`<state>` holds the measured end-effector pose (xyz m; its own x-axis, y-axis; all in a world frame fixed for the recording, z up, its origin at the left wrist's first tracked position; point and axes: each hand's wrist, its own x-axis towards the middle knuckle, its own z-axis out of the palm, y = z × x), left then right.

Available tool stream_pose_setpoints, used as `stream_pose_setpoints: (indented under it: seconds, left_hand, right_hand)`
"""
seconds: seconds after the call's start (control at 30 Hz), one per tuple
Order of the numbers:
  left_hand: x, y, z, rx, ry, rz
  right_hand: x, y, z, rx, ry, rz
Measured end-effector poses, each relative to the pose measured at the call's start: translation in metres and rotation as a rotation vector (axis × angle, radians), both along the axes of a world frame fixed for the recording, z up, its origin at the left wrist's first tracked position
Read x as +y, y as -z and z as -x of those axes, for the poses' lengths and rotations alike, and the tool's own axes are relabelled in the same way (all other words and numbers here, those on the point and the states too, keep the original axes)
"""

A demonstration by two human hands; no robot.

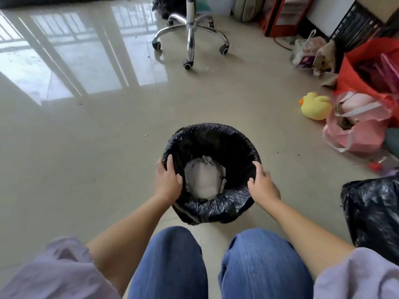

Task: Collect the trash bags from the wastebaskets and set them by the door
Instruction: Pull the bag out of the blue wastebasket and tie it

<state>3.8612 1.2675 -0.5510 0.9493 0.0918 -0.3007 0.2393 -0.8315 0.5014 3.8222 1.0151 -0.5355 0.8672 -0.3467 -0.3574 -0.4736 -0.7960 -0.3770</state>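
Observation:
A round wastebasket lined with a black trash bag (212, 137) stands on the tiled floor right in front of my knees. Crumpled white paper (203, 180) lies at the bottom of the bag. My left hand (168, 180) rests on the bag's left rim, fingers curled over the edge. On the right rim sits my right hand (262, 184), fingers curled over the black plastic. A second black trash bag (373, 212), full and bunched, sits on the floor at the right edge.
An office chair's chrome base (191, 37) stands ahead. Along the right lie a yellow duck toy (315, 105), a pink bag (356, 130), a red bag (371, 67) and other clutter. Glossy floor (86, 147) stretches to the left.

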Motion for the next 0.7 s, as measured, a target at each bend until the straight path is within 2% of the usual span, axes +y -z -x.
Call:
stream_pose_setpoints:
  seconds: [0.1, 0.27, 0.4, 0.5, 0.7]
  left_hand:
    - [0.0, 0.009, -0.009, -0.142, -0.073, 0.118]
    - [0.011, 0.013, -0.03, -0.149, -0.143, 0.247]
    - [0.015, 0.016, -0.028, -0.096, -0.334, 0.389]
    - [0.013, 0.016, -0.014, -0.003, -0.468, 0.487]
    - [0.033, 0.025, 0.003, 0.178, -0.561, 0.664]
  right_hand:
    - [0.002, 0.015, 0.002, -0.131, 0.022, -0.115]
    - [0.007, 0.02, 0.002, -0.159, 0.072, -0.172]
    - [0.016, 0.02, -0.001, -0.102, 0.265, -0.249]
    - [0.019, 0.02, -0.004, -0.085, 0.315, -0.262]
    - [0.026, 0.017, -0.005, 0.042, 0.377, -0.358]
